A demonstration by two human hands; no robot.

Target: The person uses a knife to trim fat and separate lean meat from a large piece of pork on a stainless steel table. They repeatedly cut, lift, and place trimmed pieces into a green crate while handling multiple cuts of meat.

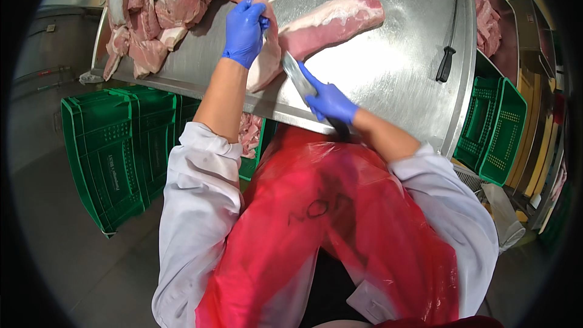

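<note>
Pale-pink raw meat strip (265, 64): our blue-gloved left grip (245, 31) pinches it, our blue-gloved right grip (333, 102) clasps a black-handled steel knife (297, 78); slickness could send the blade leftward.

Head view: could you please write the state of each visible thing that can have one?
Left hand: closed on meat flap
Right hand: closed around knife
Knife: held, blade beside meat flap
Meat flap: upper end gripped
Long meat piece: lying on metal table
Meat pile: heaped on metal table
Black-handled tool: lying unheld on metal table
Red apron: worn
</note>
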